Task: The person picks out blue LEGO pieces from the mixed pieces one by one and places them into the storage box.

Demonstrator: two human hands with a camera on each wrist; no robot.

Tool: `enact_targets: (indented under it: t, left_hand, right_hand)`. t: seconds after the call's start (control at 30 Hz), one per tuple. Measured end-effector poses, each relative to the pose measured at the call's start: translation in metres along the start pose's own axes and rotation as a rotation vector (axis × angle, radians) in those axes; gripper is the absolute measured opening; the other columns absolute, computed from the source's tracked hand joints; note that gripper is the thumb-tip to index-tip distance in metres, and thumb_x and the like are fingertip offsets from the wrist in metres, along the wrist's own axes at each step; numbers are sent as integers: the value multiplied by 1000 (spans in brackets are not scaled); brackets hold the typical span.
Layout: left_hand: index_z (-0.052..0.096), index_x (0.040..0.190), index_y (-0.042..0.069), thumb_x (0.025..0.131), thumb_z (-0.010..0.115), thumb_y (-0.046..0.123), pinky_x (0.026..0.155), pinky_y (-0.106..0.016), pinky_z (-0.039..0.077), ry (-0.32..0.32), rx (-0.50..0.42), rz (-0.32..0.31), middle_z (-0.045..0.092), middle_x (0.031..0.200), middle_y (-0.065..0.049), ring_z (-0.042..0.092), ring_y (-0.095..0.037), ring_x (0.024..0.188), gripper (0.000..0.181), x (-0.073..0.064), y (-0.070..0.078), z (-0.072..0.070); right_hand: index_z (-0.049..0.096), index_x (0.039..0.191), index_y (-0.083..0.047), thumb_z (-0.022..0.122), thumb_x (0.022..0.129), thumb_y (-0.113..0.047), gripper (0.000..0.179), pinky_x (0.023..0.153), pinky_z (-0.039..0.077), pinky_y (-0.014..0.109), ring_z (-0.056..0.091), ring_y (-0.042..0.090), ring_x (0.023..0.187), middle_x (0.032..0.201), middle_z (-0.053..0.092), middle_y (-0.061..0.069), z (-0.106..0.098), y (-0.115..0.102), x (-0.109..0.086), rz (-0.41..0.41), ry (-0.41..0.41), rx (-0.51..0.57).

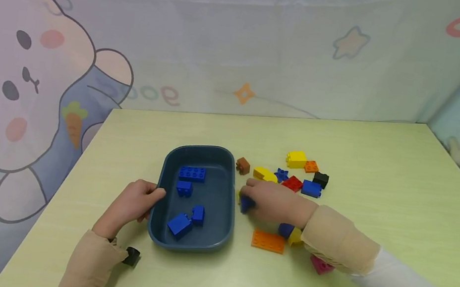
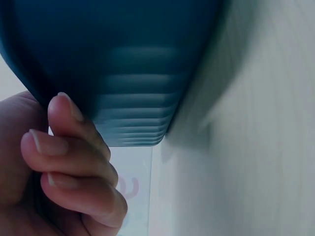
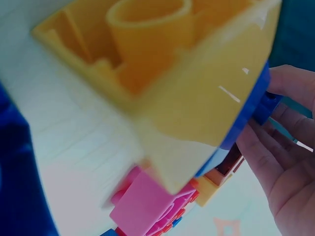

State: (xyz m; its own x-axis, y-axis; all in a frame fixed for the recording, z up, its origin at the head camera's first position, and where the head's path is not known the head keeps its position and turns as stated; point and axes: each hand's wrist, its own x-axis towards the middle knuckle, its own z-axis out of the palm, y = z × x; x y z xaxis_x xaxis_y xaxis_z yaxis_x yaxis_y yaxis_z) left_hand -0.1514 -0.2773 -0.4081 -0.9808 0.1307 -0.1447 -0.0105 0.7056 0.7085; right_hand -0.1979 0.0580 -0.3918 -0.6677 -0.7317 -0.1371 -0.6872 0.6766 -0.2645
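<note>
My left hand (image 1: pixel 136 204) grips the left rim of a dark blue-grey plastic tub (image 1: pixel 204 246), thumb over the edge and fingers curled outside. Inside the tub lie several blue building bricks, including a long studded brick (image 1: pixel 192 173) and a smaller brick (image 1: pixel 184 188). Right of the tub, my right hand (image 1: pixel 272 203) pinches a blue brick (image 1: pixel 247 204). In the right wrist view a yellow brick (image 3: pixel 211 108) with a hollow underside sits against that blue brick, and they look joined. Fingers (image 3: pixel 293 83) touch the blue part.
Around the right hand lie a yellow brick (image 1: pixel 296 159), a black brick (image 1: pixel 321 179), a red brick (image 1: pixel 292 183), a blue brick (image 1: pixel 311 188), an orange plate (image 1: pixel 268 241) and a pink brick (image 1: pixel 321 265). A brown brick (image 1: pixel 243 166) is beside the tub. A black piece (image 1: pixel 132 256) lies by the left wrist.
</note>
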Motion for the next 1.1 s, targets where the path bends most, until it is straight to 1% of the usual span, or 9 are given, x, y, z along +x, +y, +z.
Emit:
enact_targets:
  t: [0.2, 0.37, 0.57, 0.77, 0.9, 1.1]
  left_hand:
    - [55, 63, 7, 99, 51, 24, 46, -33, 42, -1, -2, -2, 53, 50, -5, 46, -20, 39, 39, 0, 0, 0]
    - [55, 64, 7, 99, 51, 23, 46, -32, 42, -3, -8, -4, 53, 50, -5, 46, -20, 39, 39, -1, 1, 0]
    - [55, 64, 6, 98, 51, 22, 45, -32, 41, 3, -14, -8, 53, 50, -5, 46, -19, 39, 38, -1, 1, 0]
    - [54, 63, 7, 98, 51, 21, 45, -33, 41, 4, -16, 0, 53, 50, -5, 46, -19, 39, 38, -1, 1, 1]
    - [55, 63, 8, 99, 51, 22, 45, -33, 42, 8, -11, -3, 53, 50, -5, 46, -19, 39, 39, -1, 1, 0]
    - [55, 63, 7, 98, 51, 22, 44, -33, 41, 6, -18, -2, 52, 50, -5, 46, -19, 39, 38, -1, 1, 0]
  right_hand:
    - [67, 123, -7, 74, 91, -15, 33, 85, 55, 34, 58, 18, 88, 103, 61, 2, -2, 3, -2, 14, 3, 11]
    - [67, 122, -6, 74, 91, -14, 32, 86, 54, 34, 60, 18, 91, 107, 64, 3, -9, 7, -7, -24, 60, 29]
    - [68, 119, -5, 72, 92, -12, 27, 84, 54, 35, 60, 18, 87, 105, 63, 4, -22, 12, -13, -50, 121, 35]
    - [68, 118, -4, 72, 92, -12, 27, 83, 54, 34, 60, 18, 87, 105, 63, 5, -33, 18, -16, -28, 146, 44]
    - [67, 119, -2, 72, 93, -13, 29, 85, 55, 36, 62, 22, 91, 105, 63, 6, -41, 19, -15, -16, 148, 53]
    - [67, 118, -3, 71, 92, -13, 28, 87, 55, 38, 63, 25, 92, 102, 62, 6, -51, 16, -15, -12, 165, 22]
